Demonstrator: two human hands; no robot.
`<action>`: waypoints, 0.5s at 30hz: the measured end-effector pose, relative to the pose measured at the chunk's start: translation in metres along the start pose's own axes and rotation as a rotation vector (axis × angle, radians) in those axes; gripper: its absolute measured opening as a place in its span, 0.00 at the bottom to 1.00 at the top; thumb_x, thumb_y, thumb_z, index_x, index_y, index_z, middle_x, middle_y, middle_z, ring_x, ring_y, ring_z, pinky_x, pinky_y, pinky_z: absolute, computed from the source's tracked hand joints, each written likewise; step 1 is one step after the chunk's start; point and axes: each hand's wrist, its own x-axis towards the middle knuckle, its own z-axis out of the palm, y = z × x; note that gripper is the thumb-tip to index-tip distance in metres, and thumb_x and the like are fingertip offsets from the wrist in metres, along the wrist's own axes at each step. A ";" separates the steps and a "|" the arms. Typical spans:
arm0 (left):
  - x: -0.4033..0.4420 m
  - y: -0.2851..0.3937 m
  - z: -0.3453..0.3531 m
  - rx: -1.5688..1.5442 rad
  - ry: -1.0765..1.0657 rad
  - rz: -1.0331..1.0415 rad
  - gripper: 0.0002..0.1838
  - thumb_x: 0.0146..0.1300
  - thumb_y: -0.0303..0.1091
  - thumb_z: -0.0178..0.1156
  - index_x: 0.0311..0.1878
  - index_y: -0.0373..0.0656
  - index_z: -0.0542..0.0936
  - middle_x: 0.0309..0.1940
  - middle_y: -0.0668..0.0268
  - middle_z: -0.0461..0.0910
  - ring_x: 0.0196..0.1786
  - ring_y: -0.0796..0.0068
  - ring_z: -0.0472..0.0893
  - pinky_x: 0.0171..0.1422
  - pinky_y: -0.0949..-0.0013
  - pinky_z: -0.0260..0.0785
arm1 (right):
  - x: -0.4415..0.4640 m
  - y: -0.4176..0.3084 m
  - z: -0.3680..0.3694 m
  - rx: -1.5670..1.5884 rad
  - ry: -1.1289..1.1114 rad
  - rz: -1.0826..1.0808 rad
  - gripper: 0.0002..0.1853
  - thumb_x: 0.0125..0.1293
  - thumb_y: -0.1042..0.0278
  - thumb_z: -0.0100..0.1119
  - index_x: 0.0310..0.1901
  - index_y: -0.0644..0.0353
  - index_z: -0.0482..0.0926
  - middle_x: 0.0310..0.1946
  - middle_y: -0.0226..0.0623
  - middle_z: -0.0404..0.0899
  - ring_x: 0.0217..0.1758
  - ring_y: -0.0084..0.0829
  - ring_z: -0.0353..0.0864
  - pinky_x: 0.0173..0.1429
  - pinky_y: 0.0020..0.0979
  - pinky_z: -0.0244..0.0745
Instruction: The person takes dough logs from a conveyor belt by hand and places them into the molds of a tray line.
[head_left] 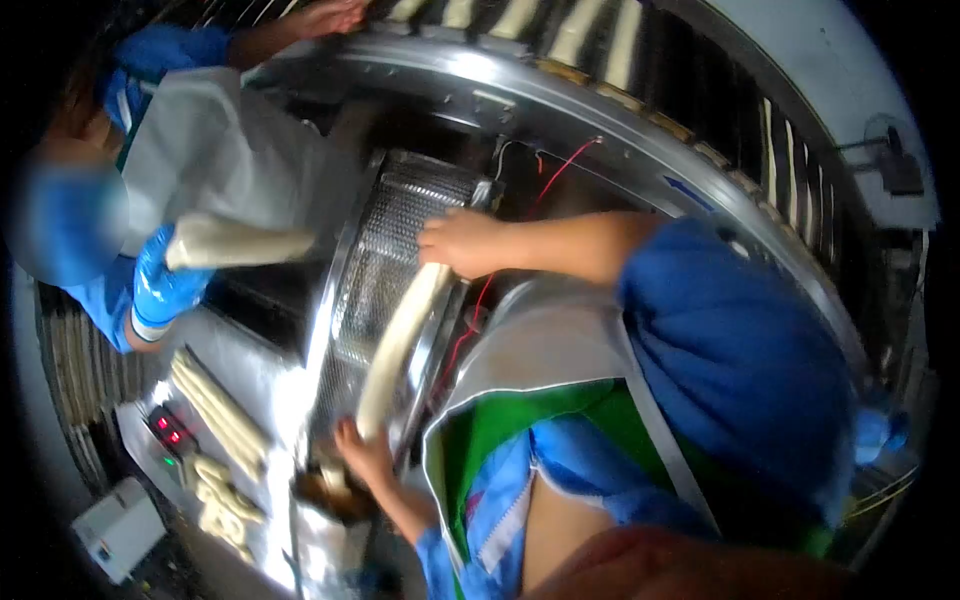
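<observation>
A long pale strip of dough (398, 350) stretches between my two hands, above a perforated metal tray (385, 215). At its upper end, my right hand (465, 243) is closed round the dough, fingers curled over the top. My left hand (368, 455) grips the lower end, near the tray's bottom edge; its fingers are partly blurred. Below that hand stands a metal container (335, 545) with something brownish inside that I cannot make out.
Opposite, a co-worker's blue-gloved hand (165, 285) holds a thick dough piece (240, 243). Dough strips (220, 415) and twisted pieces (222, 505) lie on a metal table (245, 350) beside a red digital display (168, 430). A curved conveyor (470, 65) carries dough lengths in slots.
</observation>
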 end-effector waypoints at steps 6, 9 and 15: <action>0.016 0.168 0.021 -0.146 -0.282 0.819 0.24 0.43 0.28 0.70 0.48 0.38 0.81 0.55 0.57 0.73 0.57 0.58 0.74 0.59 0.60 0.70 | -0.172 0.093 -0.093 -0.085 0.336 0.360 0.14 0.47 0.78 0.59 0.38 0.53 0.80 0.42 0.34 0.78 0.50 0.38 0.75 0.52 0.41 0.71; 0.001 0.315 0.019 -0.253 -0.434 0.913 0.17 0.39 0.25 0.69 0.38 0.40 0.84 0.50 0.57 0.78 0.56 0.60 0.75 0.59 0.60 0.70 | -0.243 0.162 -0.178 -0.253 0.560 0.490 0.09 0.52 0.76 0.57 0.36 0.54 0.80 0.36 0.37 0.78 0.47 0.43 0.76 0.53 0.39 0.72; -0.053 0.521 0.085 -0.419 -0.338 1.338 0.17 0.37 0.24 0.69 0.37 0.41 0.82 0.51 0.54 0.78 0.55 0.55 0.76 0.58 0.60 0.69 | -0.346 0.305 -0.298 -0.457 0.580 0.457 0.10 0.61 0.76 0.56 0.44 0.60 0.77 0.44 0.42 0.76 0.52 0.45 0.73 0.55 0.41 0.71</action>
